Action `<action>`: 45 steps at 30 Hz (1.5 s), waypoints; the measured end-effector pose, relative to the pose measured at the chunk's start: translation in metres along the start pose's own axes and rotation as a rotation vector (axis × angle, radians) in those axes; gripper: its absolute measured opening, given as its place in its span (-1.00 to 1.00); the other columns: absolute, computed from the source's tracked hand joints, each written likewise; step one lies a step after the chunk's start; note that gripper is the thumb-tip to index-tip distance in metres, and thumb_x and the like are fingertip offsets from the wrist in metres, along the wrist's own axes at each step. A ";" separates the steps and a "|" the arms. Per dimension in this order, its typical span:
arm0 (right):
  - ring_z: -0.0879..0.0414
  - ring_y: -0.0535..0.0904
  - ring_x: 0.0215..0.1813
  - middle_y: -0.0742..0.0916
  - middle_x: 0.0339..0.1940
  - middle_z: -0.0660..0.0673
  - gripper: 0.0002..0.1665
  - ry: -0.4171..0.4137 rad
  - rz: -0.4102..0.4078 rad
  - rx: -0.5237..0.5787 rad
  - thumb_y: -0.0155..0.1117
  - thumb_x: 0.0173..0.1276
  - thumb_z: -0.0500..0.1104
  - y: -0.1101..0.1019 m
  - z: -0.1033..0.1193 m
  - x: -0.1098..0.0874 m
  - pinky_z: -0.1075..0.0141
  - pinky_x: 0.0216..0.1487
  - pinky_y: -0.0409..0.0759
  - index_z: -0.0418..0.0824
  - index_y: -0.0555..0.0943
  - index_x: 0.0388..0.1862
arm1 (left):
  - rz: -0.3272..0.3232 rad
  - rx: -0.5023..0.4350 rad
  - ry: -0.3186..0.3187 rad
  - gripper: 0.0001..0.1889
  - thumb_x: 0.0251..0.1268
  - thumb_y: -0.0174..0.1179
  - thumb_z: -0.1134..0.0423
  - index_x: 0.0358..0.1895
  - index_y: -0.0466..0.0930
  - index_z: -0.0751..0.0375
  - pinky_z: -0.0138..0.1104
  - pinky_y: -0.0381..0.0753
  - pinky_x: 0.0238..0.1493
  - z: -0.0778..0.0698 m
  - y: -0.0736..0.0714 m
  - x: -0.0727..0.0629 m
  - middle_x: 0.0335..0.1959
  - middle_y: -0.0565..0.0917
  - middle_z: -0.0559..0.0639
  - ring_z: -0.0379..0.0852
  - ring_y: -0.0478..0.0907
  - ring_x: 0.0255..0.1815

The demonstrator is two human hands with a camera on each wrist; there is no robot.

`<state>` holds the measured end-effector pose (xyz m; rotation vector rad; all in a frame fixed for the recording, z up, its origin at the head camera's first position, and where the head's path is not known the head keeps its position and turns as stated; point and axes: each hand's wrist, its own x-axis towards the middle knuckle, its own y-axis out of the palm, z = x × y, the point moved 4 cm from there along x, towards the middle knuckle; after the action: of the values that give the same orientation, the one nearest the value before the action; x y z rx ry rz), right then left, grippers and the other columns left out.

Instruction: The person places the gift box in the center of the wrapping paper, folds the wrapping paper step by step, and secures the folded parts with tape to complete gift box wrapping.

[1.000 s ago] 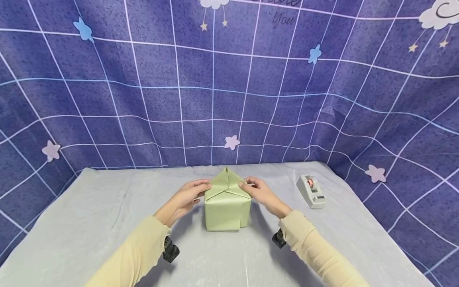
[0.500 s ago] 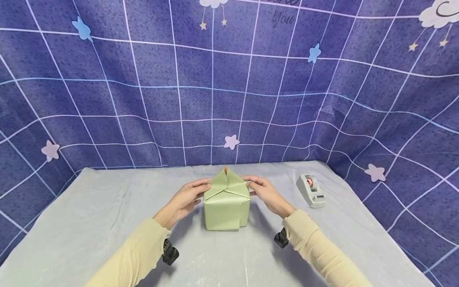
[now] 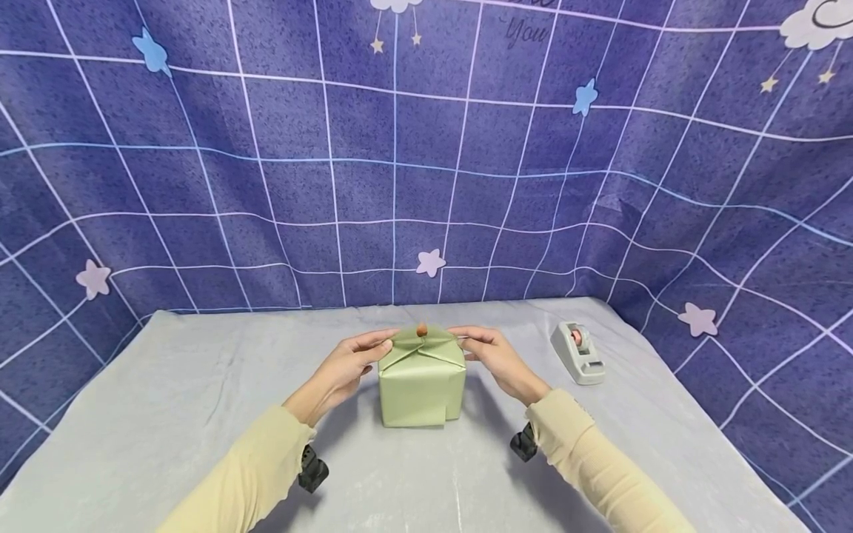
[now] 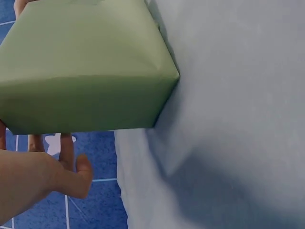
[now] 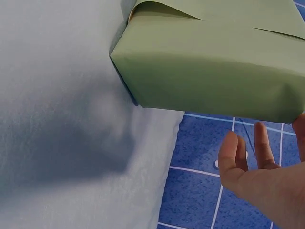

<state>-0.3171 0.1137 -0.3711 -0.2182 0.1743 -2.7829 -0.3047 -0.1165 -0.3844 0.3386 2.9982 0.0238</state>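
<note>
A box wrapped in light green paper (image 3: 421, 396) stands upright on the table in the head view. Atop it, a paper flap (image 3: 408, 337) is folded over, its tip turned down. My left hand (image 3: 343, 370) pinches the paper at the upper left corner, thumb on top, index finger behind the flap. At the upper right corner, my right hand (image 3: 503, 363) reaches its straight index finger behind the flap, with the thumb by the edge. A small orange-brown spot (image 3: 422, 330) shows at the flap; what it is I cannot tell. In both wrist views the lower fingers stay apart from the box.
A pale grey tape dispenser (image 3: 578, 354) with a roll in it stands on the table to the right. A light grey cloth (image 3: 220, 414) covers the table. Behind it hangs a blue-purple curtain (image 3: 280, 192) with grid lines and stars.
The flap's raised triangular tip has come down and folded over toward me. My right thumb has slid off the top of the flap to its edge. The box has not visibly moved.
</note>
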 end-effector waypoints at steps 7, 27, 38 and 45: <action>0.12 0.48 0.14 0.58 0.16 -0.12 -0.64 0.021 -0.015 -0.013 0.02 0.29 -0.29 -0.002 -0.001 -0.001 0.16 0.07 0.49 -0.26 0.58 0.04 | -0.023 0.214 0.166 -0.59 0.17 0.19 0.03 0.08 0.56 0.05 -0.07 0.22 0.31 -0.004 -0.002 -0.003 0.11 0.58 -0.04 -0.06 0.41 0.21; -0.06 0.39 0.20 0.52 0.18 -0.15 -0.71 -0.341 0.050 -0.399 0.09 0.32 -0.25 -0.004 0.009 -0.009 0.08 0.07 0.43 -0.20 0.61 -0.01 | -0.072 1.033 0.786 -0.59 0.17 0.14 -0.10 0.02 0.57 0.01 0.03 0.01 0.20 -0.033 0.014 -0.034 0.12 0.54 -0.11 -0.09 0.36 0.22; 0.14 0.28 0.27 0.50 0.23 0.08 -0.47 -0.468 0.132 -0.667 0.26 0.19 0.09 -0.001 0.016 -0.022 -0.04 0.25 0.23 0.07 0.49 0.17 | -0.006 1.310 1.012 -0.48 0.24 0.08 -0.08 0.28 0.32 -0.21 -0.07 0.08 0.19 -0.032 0.022 -0.047 0.13 0.49 -0.10 -0.13 0.44 0.13; 0.09 0.26 0.26 0.47 0.27 -0.05 -0.39 -0.596 0.157 -0.817 0.28 0.17 0.09 0.003 0.018 -0.029 -0.03 0.20 0.31 0.03 0.45 0.22 | -0.036 1.376 1.091 -0.55 0.26 0.07 -0.03 0.24 0.37 -0.25 -0.04 0.15 0.16 -0.027 0.024 -0.049 0.15 0.49 -0.01 -0.07 0.44 0.14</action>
<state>-0.2862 0.1194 -0.3578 -1.1365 1.0946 -2.2119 -0.2558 -0.1043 -0.3511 0.4333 3.2457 -2.6190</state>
